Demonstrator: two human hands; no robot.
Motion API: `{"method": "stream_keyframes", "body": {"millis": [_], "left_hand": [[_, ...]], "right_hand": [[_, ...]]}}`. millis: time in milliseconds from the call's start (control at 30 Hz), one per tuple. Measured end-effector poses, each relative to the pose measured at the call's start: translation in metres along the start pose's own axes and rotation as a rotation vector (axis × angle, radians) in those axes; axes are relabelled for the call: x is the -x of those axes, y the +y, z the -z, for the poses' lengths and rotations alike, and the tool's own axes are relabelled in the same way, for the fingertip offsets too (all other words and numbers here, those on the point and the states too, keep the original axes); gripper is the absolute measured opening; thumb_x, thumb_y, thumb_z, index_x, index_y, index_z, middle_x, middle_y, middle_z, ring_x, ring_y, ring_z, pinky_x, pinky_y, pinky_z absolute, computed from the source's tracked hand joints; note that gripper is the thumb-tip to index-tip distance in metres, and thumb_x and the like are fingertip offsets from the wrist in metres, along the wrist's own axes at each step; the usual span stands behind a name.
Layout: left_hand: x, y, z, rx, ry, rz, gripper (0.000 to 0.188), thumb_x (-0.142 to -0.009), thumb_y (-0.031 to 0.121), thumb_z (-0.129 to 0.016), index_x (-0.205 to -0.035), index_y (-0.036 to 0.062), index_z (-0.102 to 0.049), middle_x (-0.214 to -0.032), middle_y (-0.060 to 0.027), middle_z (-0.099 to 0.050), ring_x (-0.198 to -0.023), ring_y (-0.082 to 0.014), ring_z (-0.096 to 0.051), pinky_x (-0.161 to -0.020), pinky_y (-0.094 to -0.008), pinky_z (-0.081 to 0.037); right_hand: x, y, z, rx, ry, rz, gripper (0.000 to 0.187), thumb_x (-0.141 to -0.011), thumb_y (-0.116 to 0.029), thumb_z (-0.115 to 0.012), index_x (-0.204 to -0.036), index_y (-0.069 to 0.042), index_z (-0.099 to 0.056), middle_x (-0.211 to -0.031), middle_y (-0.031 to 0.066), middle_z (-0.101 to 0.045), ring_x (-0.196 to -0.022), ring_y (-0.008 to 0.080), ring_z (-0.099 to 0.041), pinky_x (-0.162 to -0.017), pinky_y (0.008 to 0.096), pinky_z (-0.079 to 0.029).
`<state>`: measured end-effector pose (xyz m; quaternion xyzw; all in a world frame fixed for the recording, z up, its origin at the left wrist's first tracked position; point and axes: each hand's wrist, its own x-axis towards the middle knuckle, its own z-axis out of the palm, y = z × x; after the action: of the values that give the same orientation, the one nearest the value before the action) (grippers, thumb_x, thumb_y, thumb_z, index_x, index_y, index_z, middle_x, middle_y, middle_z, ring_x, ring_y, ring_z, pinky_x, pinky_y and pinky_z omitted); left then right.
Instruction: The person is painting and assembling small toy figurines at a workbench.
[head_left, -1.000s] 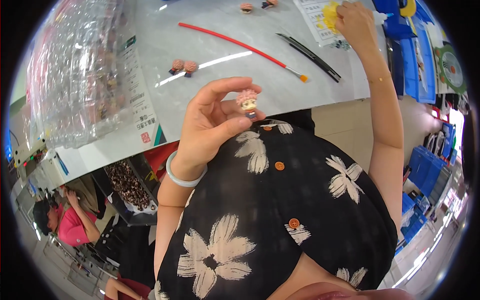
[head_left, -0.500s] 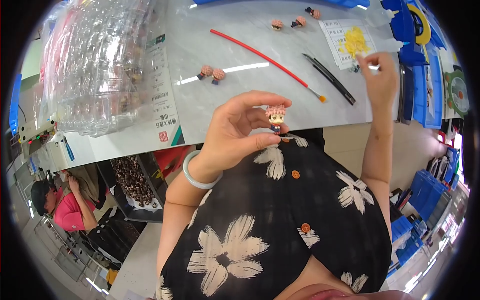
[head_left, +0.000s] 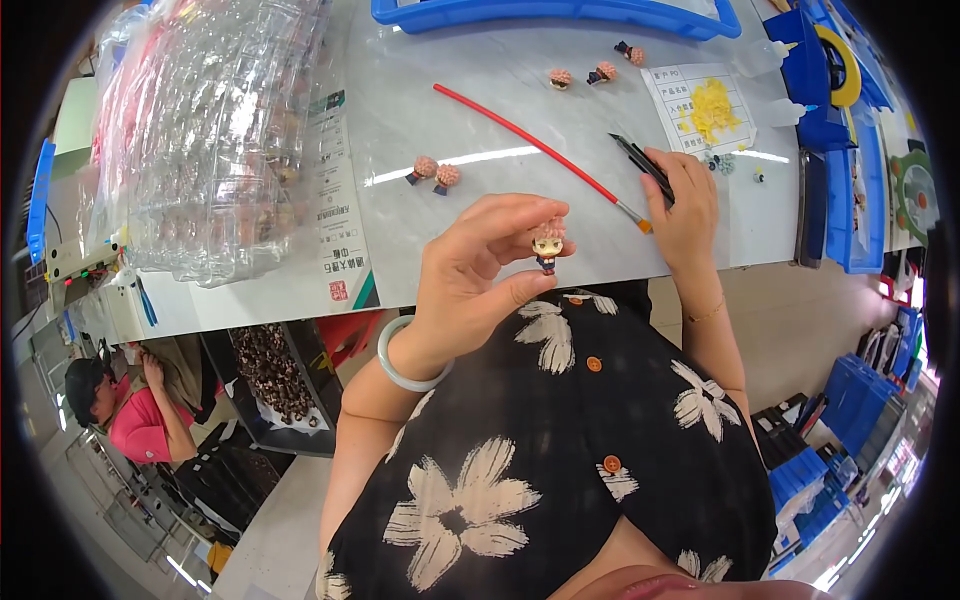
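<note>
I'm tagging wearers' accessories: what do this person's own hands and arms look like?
Both are ungloved, and no sleeves reach the wrists. The left hand has a smooth, pale, rounded bangle at its wrist; the right hand, a thin gold-coloured bracelet.

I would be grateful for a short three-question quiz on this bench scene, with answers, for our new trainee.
1. Which of the person's hands holds the small pink-haired figurine?

2. True or false: the heap of yellow pieces lies on a white sheet.

3. Which tool is between the thumb and fingers of the right hand?
A) The red-handled brush
B) The slim black tool
C) A pair of scissors

Key:
1. The left hand, between thumb and fingers.
2. True.
3. B.
</note>
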<state>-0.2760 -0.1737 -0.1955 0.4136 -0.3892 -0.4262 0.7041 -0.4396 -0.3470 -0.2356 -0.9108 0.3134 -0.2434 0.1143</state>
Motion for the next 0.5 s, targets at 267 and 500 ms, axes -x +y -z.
{"method": "stream_keyframes", "body": {"millis": [267, 500], "left_hand": [[-0.0024, -0.0043, -0.0036, 0.130, 0.009, 0.066, 0.045, -0.071, -0.005, -0.062, -0.113, -0.0018, -0.047, -0.111, -0.0148, -0.048, -0.095, -0.0241, -0.056, -0.085, -0.0343, -0.045], [-0.0023, -0.0068, -0.0080, 0.017, 0.015, 0.029, 0.043, -0.072, -0.007, -0.060, -0.113, -0.0018, -0.049, -0.113, -0.0131, -0.043, -0.095, -0.0241, -0.056, -0.085, -0.0333, -0.046]], "right_hand": [[0.0007, 0.0020, -0.0026, -0.035, -0.006, -0.054, 0.022, -0.074, -0.009, -0.059, -0.096, -0.005, -0.059, -0.088, 0.0078, -0.055, -0.084, 0.0240, -0.052, -0.074, 0.0315, -0.041], [0.0024, 0.0036, -0.0019, -0.039, -0.027, -0.061, 0.023, -0.074, -0.009, -0.059, -0.096, -0.006, -0.059, -0.089, 0.0072, -0.055, -0.085, 0.0239, -0.051, -0.074, 0.0314, -0.041]]}}
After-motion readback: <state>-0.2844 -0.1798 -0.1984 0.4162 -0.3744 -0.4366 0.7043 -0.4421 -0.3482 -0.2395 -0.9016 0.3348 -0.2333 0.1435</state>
